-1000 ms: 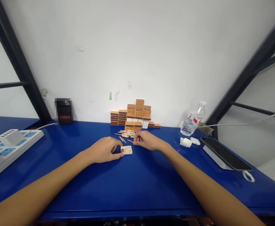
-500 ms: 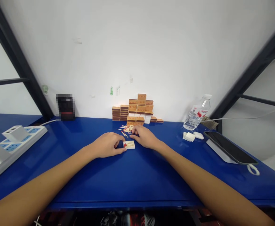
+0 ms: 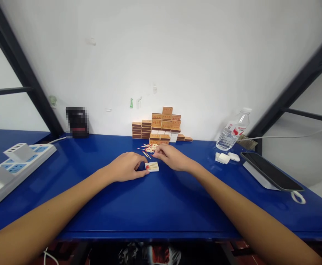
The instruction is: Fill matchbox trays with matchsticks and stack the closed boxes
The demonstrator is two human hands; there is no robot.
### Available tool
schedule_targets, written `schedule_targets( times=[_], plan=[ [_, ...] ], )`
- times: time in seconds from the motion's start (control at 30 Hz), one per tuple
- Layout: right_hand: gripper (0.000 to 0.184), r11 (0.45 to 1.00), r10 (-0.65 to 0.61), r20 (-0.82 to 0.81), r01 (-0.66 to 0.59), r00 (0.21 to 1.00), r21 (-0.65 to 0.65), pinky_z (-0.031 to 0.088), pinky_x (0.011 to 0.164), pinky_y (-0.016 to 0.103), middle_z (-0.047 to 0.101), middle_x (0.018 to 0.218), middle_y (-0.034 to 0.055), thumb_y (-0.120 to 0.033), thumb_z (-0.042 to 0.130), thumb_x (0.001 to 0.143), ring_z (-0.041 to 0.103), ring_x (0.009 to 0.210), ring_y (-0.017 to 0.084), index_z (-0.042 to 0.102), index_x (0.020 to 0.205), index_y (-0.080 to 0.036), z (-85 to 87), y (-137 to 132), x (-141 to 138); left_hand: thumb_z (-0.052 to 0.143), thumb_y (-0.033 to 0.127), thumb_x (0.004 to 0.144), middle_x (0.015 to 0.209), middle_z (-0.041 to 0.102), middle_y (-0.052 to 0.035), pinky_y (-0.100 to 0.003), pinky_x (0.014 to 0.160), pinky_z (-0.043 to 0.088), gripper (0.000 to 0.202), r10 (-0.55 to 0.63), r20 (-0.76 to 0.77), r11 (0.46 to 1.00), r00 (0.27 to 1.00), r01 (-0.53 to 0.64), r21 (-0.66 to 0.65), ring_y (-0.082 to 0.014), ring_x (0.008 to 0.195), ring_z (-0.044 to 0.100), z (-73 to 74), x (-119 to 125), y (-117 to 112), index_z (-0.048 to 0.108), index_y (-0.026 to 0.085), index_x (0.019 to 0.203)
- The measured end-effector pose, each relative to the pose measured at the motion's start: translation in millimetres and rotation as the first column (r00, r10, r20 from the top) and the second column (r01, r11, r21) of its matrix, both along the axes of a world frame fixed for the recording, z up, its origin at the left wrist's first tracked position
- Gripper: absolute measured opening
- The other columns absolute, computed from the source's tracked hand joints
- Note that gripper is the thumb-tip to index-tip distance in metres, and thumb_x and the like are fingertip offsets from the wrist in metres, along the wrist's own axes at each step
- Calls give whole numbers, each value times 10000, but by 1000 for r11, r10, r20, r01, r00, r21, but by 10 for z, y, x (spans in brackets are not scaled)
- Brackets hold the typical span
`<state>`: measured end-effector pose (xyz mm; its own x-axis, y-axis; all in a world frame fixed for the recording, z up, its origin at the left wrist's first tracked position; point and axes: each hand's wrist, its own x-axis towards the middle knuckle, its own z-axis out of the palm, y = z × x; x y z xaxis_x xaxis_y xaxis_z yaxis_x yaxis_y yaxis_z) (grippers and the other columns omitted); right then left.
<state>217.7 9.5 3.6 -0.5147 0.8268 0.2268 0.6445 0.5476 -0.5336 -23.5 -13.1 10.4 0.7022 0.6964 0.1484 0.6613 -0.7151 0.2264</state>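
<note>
A small white matchbox tray (image 3: 155,168) lies on the blue table, with red-tipped matches (image 3: 151,167) inside it. My left hand (image 3: 127,166) grips the tray's left end between thumb and fingers. Just behind the tray, a loose heap of matches (image 3: 147,148) spreads over the tabletop. My right hand (image 3: 170,156) is at the heap's right side, thumb and forefinger pinched on a match whose red head pokes out at the fingertips. Part of the heap is hidden behind that hand.
Stacked matchboxes (image 3: 166,124) stand against the white wall. To the right are a water bottle (image 3: 232,130), white pieces (image 3: 223,158) and a phone (image 3: 271,171). A power strip (image 3: 39,154) lies at left; a black pixelated object (image 3: 78,123) stands at the back left.
My right thumb and forefinger have closed together on a match at the heap. My left hand stays at the tray. The whole view has shifted slightly.
</note>
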Motion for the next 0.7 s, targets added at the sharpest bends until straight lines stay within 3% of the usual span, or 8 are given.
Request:
schedule_targets(
  times=[0.2,0.4,0.53,0.7],
  plan=[
    [161,986,138,77,-129,988,-109,366,668,266,630,825,20,-307,649,986,528,749,152,641,900,-172,57,-172,-103,629,460,953,705,650,-2,-285,571,319,279,-1,-17,1000,1000,1,-4,-153,609,564,22,6,-15,688,192,899],
    [173,997,76,22,-76,997,-6,339,635,261,600,765,0,-249,598,1001,489,687,132,665,862,-171,50,-99,-61,634,450,952,710,650,-3,-288,567,316,267,1,-20,1000,1000,-1,-3,-158,606,557,39,19,-26,698,191,949],
    [134,988,156,84,-154,984,-33,348,632,258,605,765,-2,-293,705,936,506,695,132,714,878,-173,32,-49,9,644,432,948,726,659,-7,-289,574,324,264,-7,-13,1000,1000,7,-2,-156,621,567,45,24,-39,652,190,842],
    [186,986,166,114,-165,980,-15,353,633,264,616,754,5,-283,640,982,504,683,131,704,846,-172,50,-96,-13,649,445,946,712,643,-6,-292,566,319,283,-1,-12,1000,1000,1,8,-154,607,554,33,17,-37,637,188,828]
  ],
)
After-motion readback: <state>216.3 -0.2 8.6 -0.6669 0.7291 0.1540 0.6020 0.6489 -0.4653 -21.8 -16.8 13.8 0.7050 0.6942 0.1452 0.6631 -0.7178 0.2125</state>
